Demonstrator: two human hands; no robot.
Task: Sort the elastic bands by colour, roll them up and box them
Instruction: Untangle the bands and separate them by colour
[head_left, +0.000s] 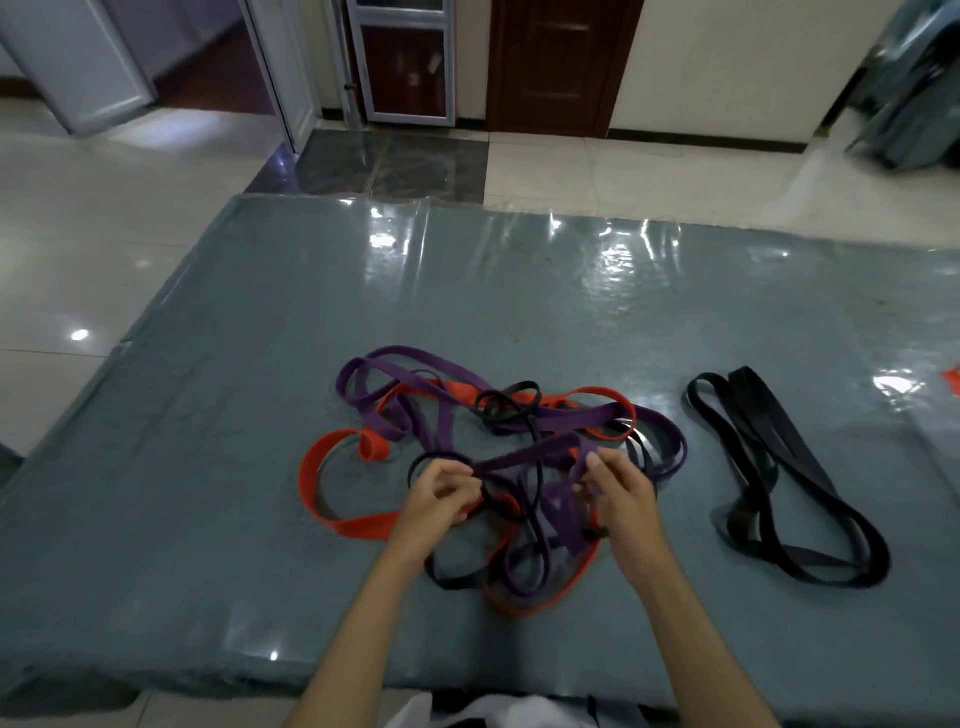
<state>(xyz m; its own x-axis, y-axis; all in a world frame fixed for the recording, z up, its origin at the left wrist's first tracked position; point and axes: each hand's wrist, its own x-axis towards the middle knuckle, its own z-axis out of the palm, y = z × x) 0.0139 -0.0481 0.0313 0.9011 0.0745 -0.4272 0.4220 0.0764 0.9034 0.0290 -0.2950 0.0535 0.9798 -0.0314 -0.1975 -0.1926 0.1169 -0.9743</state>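
The purple band (524, 457) lay in the tangled pile (498, 467) at the near centre of the table (208, 415), with one flat stretch of it raised and drawn between the two hands. The left hand (441, 499) pinched that stretch at its left end, fingers curled on it. The right hand (618, 493) pinched the purple webbing at the right end, thumb and fingers closed on the strip.

Handling, as judged: the bands appeared light, limp and flat, with no stiffness of their own. They would stretch under pull and drag neighbouring loops along. The surface looked matte rather than slippery. A pinch across the flat width, close to a crossing point, was the suitable hold. A hard pull would likely tighten the knotting with the red bands (332, 499) and the thin black bands (509, 400) woven through the same pile.

To the right, well apart from the pile, a group of wider black bands (779, 478) lay alone on the table, apparently sorted. A small red edge (953, 379) showed at the far right border. The table carried a glossy grey covering. No box was visible. Beyond the table lay a tiled floor (104, 234) and closed doors (561, 62).
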